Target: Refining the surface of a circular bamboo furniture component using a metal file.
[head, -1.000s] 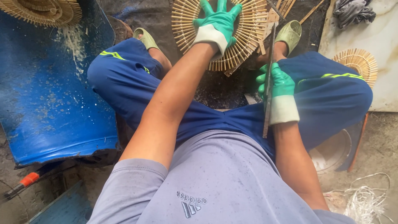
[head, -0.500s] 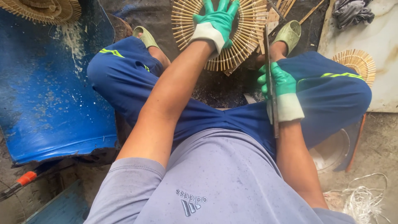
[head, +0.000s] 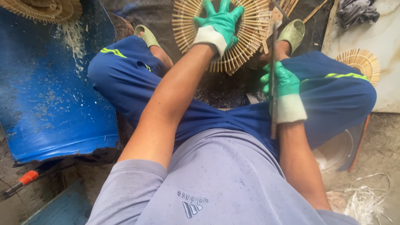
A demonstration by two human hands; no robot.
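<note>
Blue plastic, a curved sheet (head: 54, 83) dusted with pale shavings, fills the left of the frame, and a round woven piece (head: 46, 8) is seen at its upper left corner. An orange-handled tool (head: 25, 179) is laid on the floor at the lower left. At the top centre a round disc of bamboo sticks (head: 246, 37) is pressed down by the left hand (head: 218, 25), which is gloved in green; its fingers are spread flat on the disc, so the grip is released and nothing is clasped. Green sandals are worn on both feet, one at each side of the disc. Right of centre a long, thin blade (head: 273, 79) is held upright by the right hand (head: 283, 87), also gloved in green, with the grip clenched around its middle; the blade's upper end is set against the right edge of the disc. A second, smaller bamboo disc (head: 360, 62) is laid on a pale slab at the upper right, and a dark cloth (head: 358, 10) is bunched above it. Pale loose fibres (head: 366, 200) are scattered on the floor at the lower right.
</note>
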